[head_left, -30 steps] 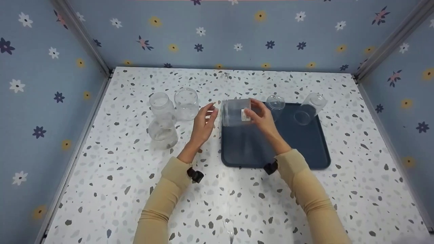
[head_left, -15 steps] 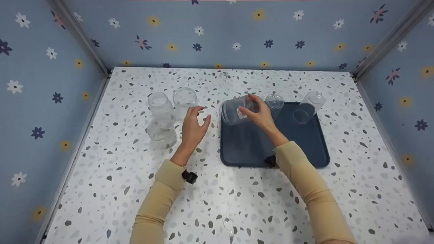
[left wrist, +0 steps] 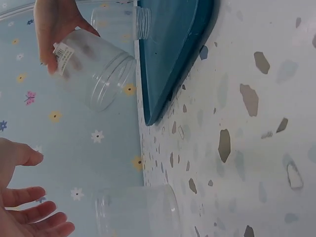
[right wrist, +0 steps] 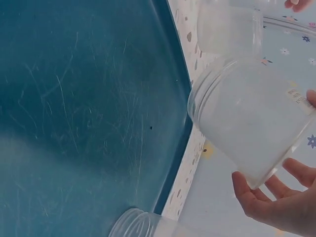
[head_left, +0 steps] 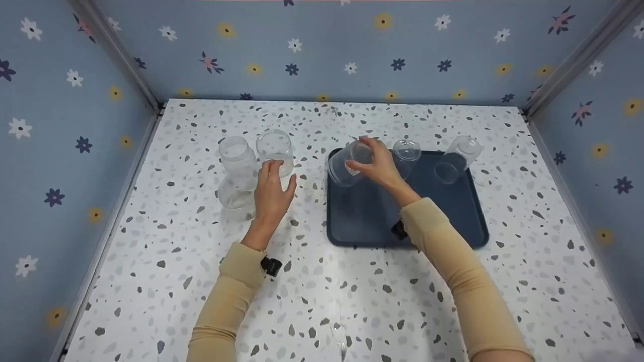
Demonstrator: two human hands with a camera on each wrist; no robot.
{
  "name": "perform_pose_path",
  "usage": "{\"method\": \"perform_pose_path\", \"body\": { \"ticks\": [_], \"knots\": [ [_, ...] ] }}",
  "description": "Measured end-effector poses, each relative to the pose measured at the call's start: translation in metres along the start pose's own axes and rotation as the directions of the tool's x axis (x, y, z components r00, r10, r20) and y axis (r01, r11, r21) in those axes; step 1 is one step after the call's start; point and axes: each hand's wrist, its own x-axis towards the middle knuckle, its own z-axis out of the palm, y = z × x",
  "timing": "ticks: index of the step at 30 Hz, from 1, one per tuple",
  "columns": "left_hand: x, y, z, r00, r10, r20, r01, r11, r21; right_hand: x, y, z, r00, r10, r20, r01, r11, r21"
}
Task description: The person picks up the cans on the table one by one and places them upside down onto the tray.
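My right hand (head_left: 378, 163) grips a clear jar (head_left: 341, 170) with a small white label, near its base. The jar is tilted with its threaded mouth down, over the back left corner of the dark blue tray (head_left: 377, 221). In the right wrist view, fingers and thumb span the base of this jar (right wrist: 247, 118). My left hand (head_left: 270, 196) holds nothing, its fingers loosely bent; it is near a clear jar (head_left: 275, 143) on the table. Two more clear jars stand left of that hand, one at the back (head_left: 235, 150) and one in front (head_left: 232, 195), partly hidden.
On the tray's back part, two clear jars stand mouth down: a narrow one (head_left: 406, 152) beside my right hand and a taller one (head_left: 459, 157) at the right. Flower-patterned panels (head_left: 322, 50) enclose the back and sides of the speckled table (head_left: 312, 291).
My left hand has moved left, away from the held jar toward the jars on the table. The jar in my right hand has tipped from sideways to mouth-down and lowered toward the tray.
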Motion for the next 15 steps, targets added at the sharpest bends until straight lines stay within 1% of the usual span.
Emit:
{"method": "perform_pose_path", "body": {
  "ticks": [3,10,15],
  "knots": [
    [0.001,-0.004,-0.004,1.000,-0.007,-0.011,0.008,1.000,0.011,0.004,-0.001,0.000,1.000,0.002,0.030,0.000,0.998,-0.060],
    [-0.001,-0.016,-0.012,0.999,-0.043,-0.027,0.044,0.998,0.034,0.011,-0.003,0.002,0.994,0.036,0.104,-0.018,0.985,-0.171],
    [-0.002,-0.024,-0.016,0.997,-0.047,-0.054,0.049,0.998,0.037,0.014,-0.001,0.006,0.991,0.043,0.128,-0.013,0.975,-0.221]
  ]
}}
